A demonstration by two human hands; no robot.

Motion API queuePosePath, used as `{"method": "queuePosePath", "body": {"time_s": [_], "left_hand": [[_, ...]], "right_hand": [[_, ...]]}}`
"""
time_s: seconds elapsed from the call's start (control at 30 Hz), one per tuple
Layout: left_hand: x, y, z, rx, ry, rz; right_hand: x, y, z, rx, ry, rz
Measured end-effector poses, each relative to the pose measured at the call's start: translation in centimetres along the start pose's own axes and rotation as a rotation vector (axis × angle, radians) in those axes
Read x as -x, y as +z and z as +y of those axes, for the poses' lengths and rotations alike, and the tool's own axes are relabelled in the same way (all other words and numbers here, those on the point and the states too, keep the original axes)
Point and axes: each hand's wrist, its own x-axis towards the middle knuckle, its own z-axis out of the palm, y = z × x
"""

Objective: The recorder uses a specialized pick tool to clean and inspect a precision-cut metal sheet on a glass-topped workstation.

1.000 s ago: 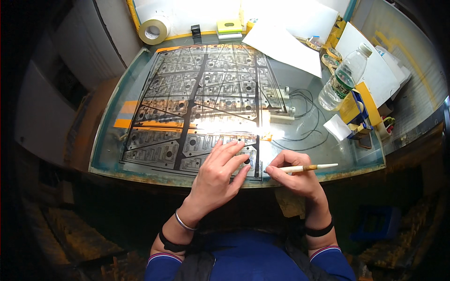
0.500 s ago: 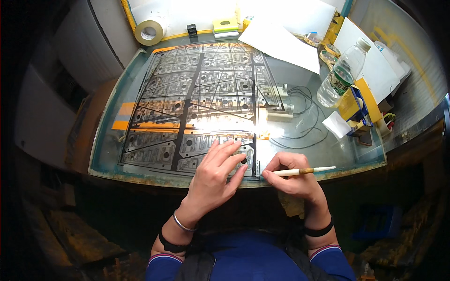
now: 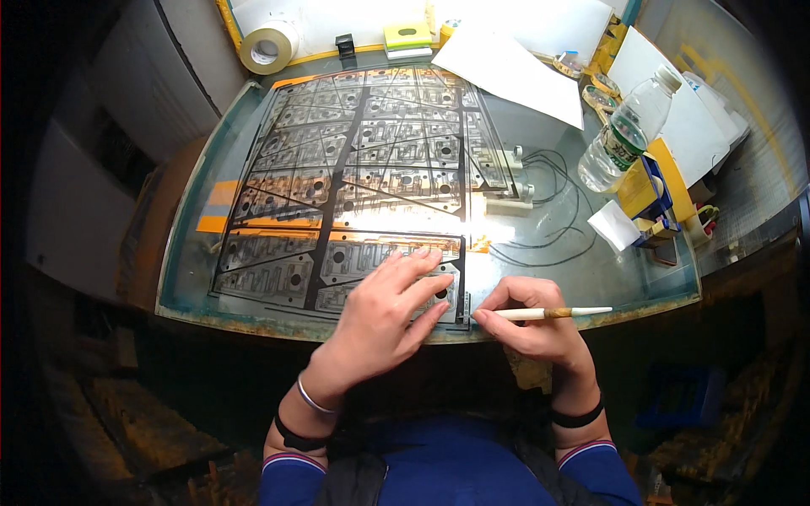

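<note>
A large clear film sheet (image 3: 396,153) printed with dark circuit patterns lies on the glass top of a light table (image 3: 181,278). My left hand (image 3: 384,304) rests on its near right part, fingers spread and holding nothing. At the sheet's near right corner, my right hand (image 3: 536,316) pinches a slim white pen-like tool (image 3: 548,313) with a brown band. One pale tapered end of it sticks out to the right. The other end is covered by my fingertips, beside the sheet's dark right edge, so I cannot make out its tip.
A plastic bottle (image 3: 626,135) stands at the right, near a blue tape dispenser (image 3: 661,190) and a small white paper (image 3: 613,226). White paper (image 3: 510,72), a tape roll (image 3: 268,49) and a yellow-green box (image 3: 407,36) lie along the back. Black cables (image 3: 582,211) curl under the glass.
The view has shifted slightly. My left hand stays spread on the film, and my right hand keeps the white tool at nearly the same spot by the corner.
</note>
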Motion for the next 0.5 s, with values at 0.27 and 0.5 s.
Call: {"method": "queuePosePath", "body": {"time_s": [0.27, 0.5], "left_hand": [[-0.3, -0.6, -0.8, -0.007, 0.038, -0.025], [-0.1, -0.4, -0.9, 0.001, 0.024, -0.016]], "right_hand": [[0.1, -0.1, -0.2, -0.006, 0.026, -0.002], [0.1, -0.2, -0.1, 0.008, -0.002, -0.011]]}}
